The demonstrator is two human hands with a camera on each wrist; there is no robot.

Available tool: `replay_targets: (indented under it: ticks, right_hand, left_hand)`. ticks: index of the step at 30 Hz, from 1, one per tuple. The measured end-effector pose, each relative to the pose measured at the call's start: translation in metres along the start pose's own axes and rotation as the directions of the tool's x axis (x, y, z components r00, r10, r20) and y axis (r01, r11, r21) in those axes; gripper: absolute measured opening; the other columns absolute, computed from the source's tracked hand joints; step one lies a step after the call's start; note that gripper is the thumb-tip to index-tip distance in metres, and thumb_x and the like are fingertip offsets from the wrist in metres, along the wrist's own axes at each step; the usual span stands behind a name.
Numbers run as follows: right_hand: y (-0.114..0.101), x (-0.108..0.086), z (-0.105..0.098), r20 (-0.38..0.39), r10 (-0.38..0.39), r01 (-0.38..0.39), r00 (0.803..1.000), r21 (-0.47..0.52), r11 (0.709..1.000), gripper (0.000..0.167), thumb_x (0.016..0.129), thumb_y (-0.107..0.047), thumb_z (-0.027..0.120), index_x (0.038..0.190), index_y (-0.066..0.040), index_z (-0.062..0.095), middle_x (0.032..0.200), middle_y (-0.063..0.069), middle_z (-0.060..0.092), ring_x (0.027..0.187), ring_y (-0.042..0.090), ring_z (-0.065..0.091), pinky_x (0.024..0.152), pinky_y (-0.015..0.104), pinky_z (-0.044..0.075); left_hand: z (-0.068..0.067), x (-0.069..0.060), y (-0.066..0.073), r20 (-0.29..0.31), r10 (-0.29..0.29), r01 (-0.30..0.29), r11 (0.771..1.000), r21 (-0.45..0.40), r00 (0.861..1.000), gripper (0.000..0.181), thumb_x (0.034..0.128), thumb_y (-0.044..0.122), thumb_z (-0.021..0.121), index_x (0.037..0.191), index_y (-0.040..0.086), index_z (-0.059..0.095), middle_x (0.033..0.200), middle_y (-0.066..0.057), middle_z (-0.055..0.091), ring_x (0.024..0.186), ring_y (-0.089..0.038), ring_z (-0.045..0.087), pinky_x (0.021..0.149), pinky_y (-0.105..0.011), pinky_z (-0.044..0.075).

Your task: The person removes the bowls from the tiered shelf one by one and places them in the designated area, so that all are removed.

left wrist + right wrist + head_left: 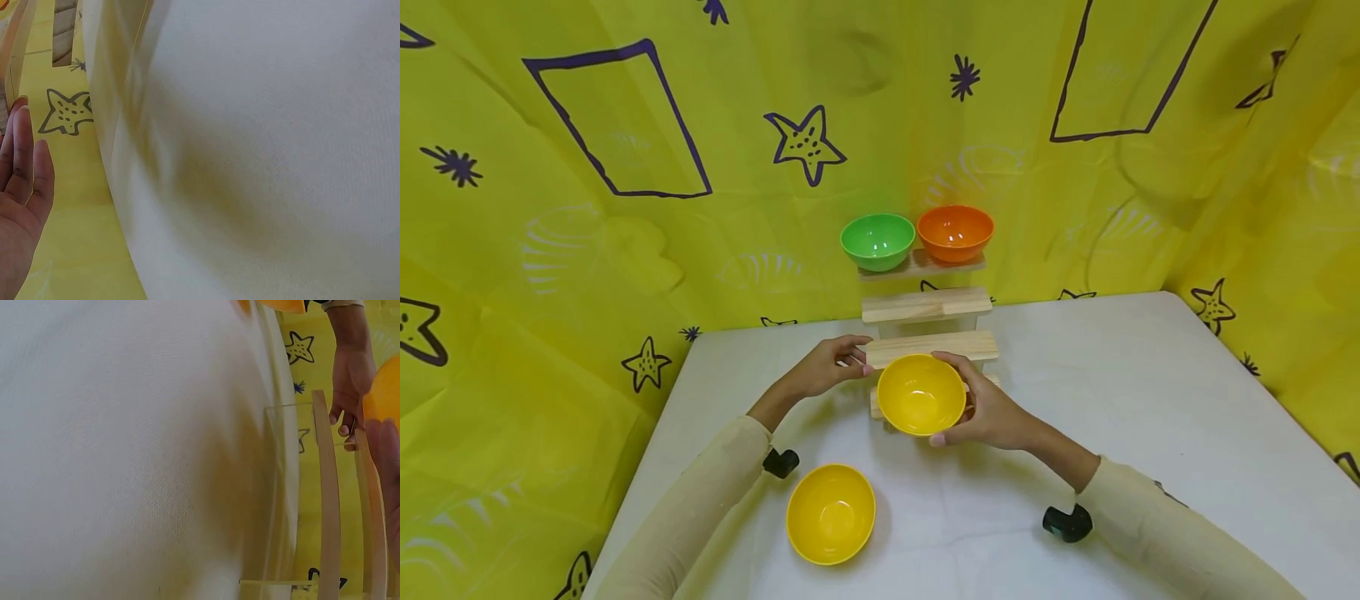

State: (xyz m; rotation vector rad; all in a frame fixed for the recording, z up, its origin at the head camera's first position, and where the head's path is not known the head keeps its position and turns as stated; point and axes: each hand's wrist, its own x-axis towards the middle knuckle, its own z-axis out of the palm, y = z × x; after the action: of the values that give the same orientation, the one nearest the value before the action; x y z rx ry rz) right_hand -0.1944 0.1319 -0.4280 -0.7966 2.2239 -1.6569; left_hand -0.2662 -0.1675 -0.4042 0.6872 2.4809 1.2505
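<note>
A wooden stepped rack (927, 306) with several planks on clear sides stands mid-table. My right hand (992, 410) grips a yellow bowl (921, 395) by its right side, thumb below and forefinger at the upper rim. The bowl is tilted, its inside facing the head camera, in front of the lower planks. At the left end of a lower plank (970, 342) is my left hand (831, 367), its fingertips touching or close to the wood. The left wrist view shows those fingers (23, 150) fairly straight. Another yellow bowl (831, 514) sits on the table, nearer the camera.
On the rack's top plank a green bowl (877, 242) and an orange bowl (955, 233) stand side by side. A white cloth covers the table (1150, 400). Behind and beside it hangs a yellow curtain (895, 133) with dark drawings. Each sleeve carries a dark wrist device (1067, 523).
</note>
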Motion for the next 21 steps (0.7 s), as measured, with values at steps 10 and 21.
replay_targets:
  ticks: [10,21]
  right_hand:
    - [0.001,-0.009,-0.003,0.031,0.008,-0.008,0.999,0.012,1.000,0.103,0.076,-0.019,0.089,0.156,-0.018,0.023,0.148,0.017,0.038,0.116,0.035,0.056,0.087,0.033,0.058]
    - [0.005,-0.016,-0.001,0.081,-0.010,0.002,0.997,0.090,0.996,0.103,0.075,-0.017,0.090,0.154,-0.021,0.025,0.145,0.015,0.040,0.118,0.037,0.055,0.089,0.035,0.058]
  left_hand:
    - [-0.002,-0.003,0.007,0.005,0.003,-0.003,1.000,-0.005,1.000,0.056,0.0968,0.011,0.067,0.145,-0.007,0.046,0.119,-0.026,0.065,0.104,-0.035,0.062,0.081,-0.027,0.048]
    - [0.001,0.009,-0.020,-0.004,0.002,-0.002,1.000,0.004,1.000,0.059,0.0957,0.017,0.070,0.147,0.000,0.046,0.123,-0.021,0.064,0.109,-0.032,0.062,0.087,-0.036,0.052]
